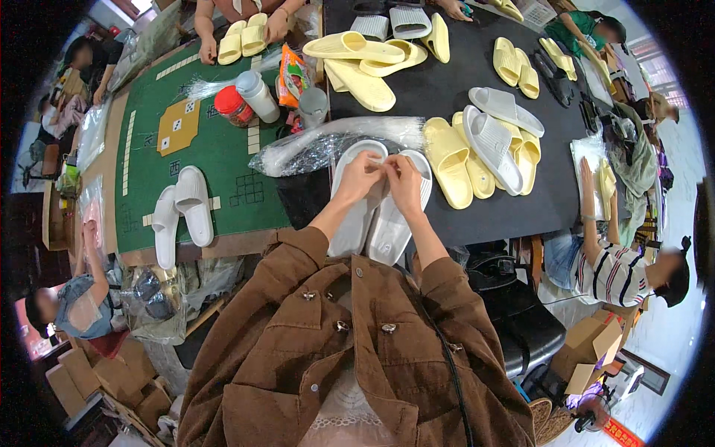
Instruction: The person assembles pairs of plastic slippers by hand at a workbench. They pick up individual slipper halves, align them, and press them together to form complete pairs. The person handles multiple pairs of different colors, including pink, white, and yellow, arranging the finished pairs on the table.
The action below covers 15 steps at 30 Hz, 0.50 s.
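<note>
A pair of white slide slippers lies side by side in front of me at the table edge, toes pointing away. Over their straps, my left hand and my right hand come together, fingertips pinched closely. Something thin and clear may be between the fingertips, but it is too small to make out. Just beyond the slippers lies a bundle of thin, clear plastic strands, its left part in a crinkled clear wrapper.
Yellow slippers and grey slippers lie right on the black tabletop. More yellow slippers are piled ahead. On the green mat are white slippers, a red-lidded jar and a bottle. Several people work around.
</note>
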Each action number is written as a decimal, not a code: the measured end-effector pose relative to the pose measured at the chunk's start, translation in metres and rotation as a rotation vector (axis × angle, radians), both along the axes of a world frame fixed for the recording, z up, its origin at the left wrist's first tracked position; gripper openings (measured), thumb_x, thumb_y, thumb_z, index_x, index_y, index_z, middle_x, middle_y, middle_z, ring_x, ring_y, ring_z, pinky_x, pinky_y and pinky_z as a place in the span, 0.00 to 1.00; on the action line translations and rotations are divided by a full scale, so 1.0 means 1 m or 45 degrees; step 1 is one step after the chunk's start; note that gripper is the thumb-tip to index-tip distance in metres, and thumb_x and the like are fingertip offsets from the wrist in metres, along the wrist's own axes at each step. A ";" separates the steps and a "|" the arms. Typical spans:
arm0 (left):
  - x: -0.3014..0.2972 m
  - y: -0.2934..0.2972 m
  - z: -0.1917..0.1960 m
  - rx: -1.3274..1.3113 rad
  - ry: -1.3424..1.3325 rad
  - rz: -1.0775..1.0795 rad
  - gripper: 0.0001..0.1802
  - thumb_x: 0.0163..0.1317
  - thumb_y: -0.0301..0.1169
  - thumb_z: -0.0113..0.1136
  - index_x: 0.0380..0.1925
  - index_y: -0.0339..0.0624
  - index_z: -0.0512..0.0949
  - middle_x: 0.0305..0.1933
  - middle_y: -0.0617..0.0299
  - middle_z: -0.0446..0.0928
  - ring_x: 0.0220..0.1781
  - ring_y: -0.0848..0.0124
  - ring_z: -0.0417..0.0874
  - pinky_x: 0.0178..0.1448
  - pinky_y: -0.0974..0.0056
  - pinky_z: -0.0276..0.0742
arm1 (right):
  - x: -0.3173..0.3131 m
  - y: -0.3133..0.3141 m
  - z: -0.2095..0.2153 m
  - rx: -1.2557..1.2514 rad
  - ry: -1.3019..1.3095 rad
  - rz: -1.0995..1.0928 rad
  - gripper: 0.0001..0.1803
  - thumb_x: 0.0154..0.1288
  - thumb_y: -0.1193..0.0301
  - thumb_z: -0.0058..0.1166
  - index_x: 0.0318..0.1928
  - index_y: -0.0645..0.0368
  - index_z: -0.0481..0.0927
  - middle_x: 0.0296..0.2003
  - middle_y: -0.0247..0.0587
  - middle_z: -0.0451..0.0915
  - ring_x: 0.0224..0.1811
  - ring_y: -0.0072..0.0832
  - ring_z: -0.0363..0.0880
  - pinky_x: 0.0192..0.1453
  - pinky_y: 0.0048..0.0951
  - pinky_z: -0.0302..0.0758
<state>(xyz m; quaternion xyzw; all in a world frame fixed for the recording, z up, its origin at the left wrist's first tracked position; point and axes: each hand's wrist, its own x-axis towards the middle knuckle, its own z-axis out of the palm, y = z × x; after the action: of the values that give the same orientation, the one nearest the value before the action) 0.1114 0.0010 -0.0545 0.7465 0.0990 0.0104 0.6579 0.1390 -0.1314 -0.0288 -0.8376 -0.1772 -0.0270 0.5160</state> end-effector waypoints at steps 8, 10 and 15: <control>-0.003 0.001 -0.003 -0.173 -0.069 0.025 0.04 0.64 0.25 0.53 0.36 0.35 0.74 0.35 0.59 0.80 0.37 0.75 0.80 0.43 0.71 0.75 | -0.003 0.001 0.005 0.013 0.025 -0.043 0.05 0.58 0.79 0.54 0.36 0.64 0.76 0.32 0.47 0.75 0.31 0.37 0.78 0.36 0.34 0.74; -0.003 0.000 0.010 -0.109 -0.021 0.005 0.04 0.64 0.25 0.53 0.35 0.35 0.75 0.33 0.60 0.80 0.36 0.75 0.80 0.42 0.71 0.75 | -0.002 0.000 0.004 0.014 0.000 -0.041 0.04 0.58 0.79 0.54 0.35 0.64 0.76 0.31 0.47 0.75 0.31 0.38 0.78 0.35 0.34 0.74; -0.002 0.004 0.012 -0.035 0.044 -0.079 0.05 0.63 0.24 0.53 0.33 0.33 0.76 0.31 0.60 0.80 0.34 0.75 0.80 0.39 0.70 0.75 | 0.003 -0.008 0.000 -0.083 -0.107 0.087 0.04 0.59 0.79 0.52 0.36 0.64 0.75 0.32 0.47 0.74 0.34 0.40 0.77 0.38 0.34 0.75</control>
<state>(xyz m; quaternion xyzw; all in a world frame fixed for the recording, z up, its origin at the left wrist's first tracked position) 0.1097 0.0050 -0.0422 0.7402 0.0873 -0.0244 0.6662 0.1423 -0.1395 -0.0283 -0.8456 -0.2281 -0.0387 0.4811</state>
